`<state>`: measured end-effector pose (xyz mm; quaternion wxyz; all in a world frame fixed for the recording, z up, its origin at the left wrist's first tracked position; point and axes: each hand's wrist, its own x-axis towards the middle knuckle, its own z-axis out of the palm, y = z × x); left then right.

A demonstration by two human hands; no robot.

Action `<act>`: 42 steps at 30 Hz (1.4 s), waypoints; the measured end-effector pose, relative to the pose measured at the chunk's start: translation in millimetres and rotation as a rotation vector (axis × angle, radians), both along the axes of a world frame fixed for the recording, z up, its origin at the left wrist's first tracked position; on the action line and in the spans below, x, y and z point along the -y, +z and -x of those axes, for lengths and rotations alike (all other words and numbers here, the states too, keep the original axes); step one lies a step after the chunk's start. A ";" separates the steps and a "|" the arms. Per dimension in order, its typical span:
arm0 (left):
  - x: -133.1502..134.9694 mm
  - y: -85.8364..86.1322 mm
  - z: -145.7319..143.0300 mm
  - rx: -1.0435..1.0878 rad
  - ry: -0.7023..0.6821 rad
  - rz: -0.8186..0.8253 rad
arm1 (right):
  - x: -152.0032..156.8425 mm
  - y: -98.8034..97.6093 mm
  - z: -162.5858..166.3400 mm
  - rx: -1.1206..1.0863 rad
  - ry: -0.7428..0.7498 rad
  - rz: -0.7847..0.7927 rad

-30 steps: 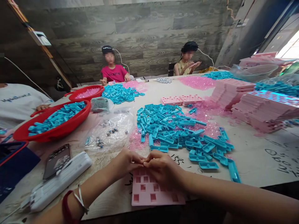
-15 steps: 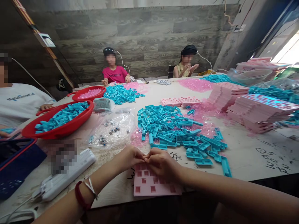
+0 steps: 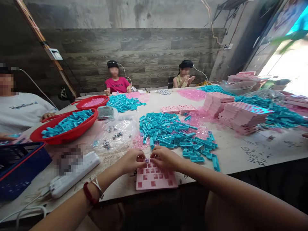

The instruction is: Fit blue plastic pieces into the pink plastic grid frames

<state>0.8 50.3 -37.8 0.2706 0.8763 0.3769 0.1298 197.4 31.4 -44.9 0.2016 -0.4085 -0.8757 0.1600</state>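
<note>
A pink plate with square holes lies flat at the table's front edge, and both hands are over its far end. My left hand is closed in a pinch at the plate's far left corner. At its fingertips shows a small clear, whitish piece, too small to name. Close beside it, my right hand is closed, with its fingers bent down over the far edge of the plate. Whatever its fingertips grip is hidden. Just beyond the hands spreads a pile of blue trough-shaped plastic pieces.
Stacked pink plates stand at the right. On the left are a red basin of blue pieces, a navy basket and a white power strip. A clear bag holds small parts. Co-workers sit across and at the left.
The view has tilted up and shifted right. My hands, pressed together before, have moved slightly apart, and the small whitish piece now shows at my left fingertips.
</note>
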 end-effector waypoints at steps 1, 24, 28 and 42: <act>0.8 -0.5 -0.4 -0.011 0.006 0.001 | -0.3 -0.2 -0.6 0.015 0.006 -0.006; 39.4 25.9 -17.2 0.215 -0.002 -0.077 | 8.8 33.2 -10.8 -0.120 0.121 0.673; 49.2 24.8 -28.0 0.118 0.127 -0.093 | 13.7 27.0 -2.0 -0.143 0.104 0.654; 32.6 11.1 -23.1 -0.257 0.250 -0.245 | 14.5 15.8 4.5 -0.011 0.024 0.295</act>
